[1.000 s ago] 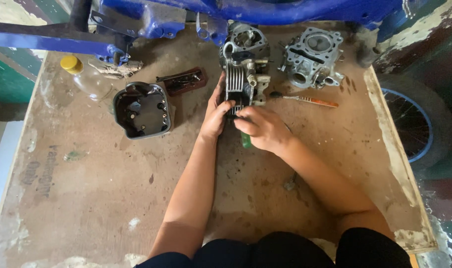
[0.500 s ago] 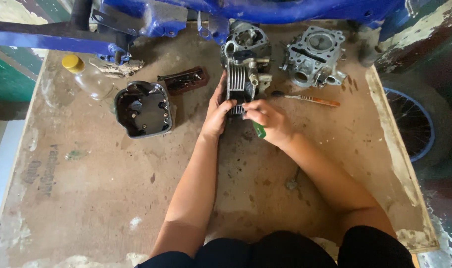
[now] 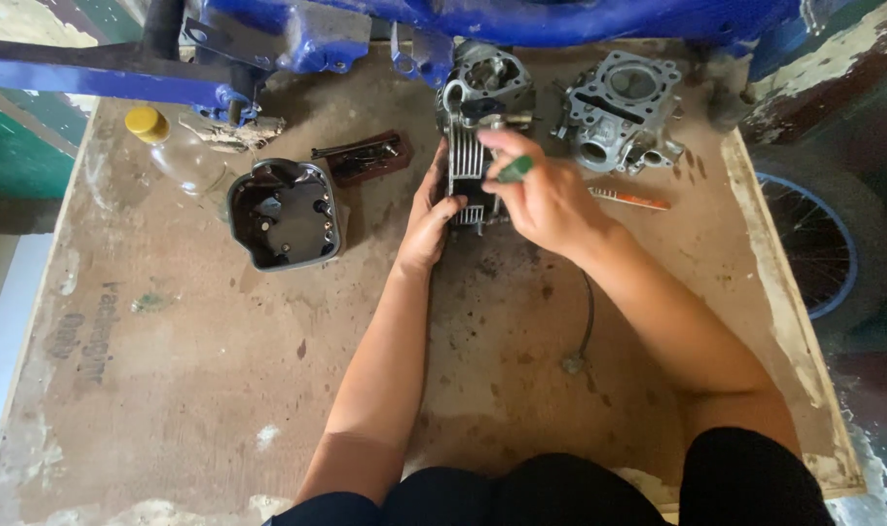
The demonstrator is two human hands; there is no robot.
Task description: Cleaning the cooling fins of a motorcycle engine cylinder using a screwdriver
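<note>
Green-handled tool (image 3: 515,169): your right hand (image 3: 544,200) grips it, fingers curled around the handle, tip at the finned cylinder head (image 3: 471,168). Your left hand (image 3: 430,220) clasps the left side of that head, thumb across its lower front. The head stands upright on the worn plywood table (image 3: 171,390), near the far edge. Just right of it sits a second grey engine casting (image 3: 621,107); a red-handled brush (image 3: 630,200) lies beside your right hand. Left of your left hand rests a small dark tray of parts (image 3: 364,157), then a black cover (image 3: 284,214), open side up. A clear bottle with yellow cap (image 3: 169,148) lies farther left.
</note>
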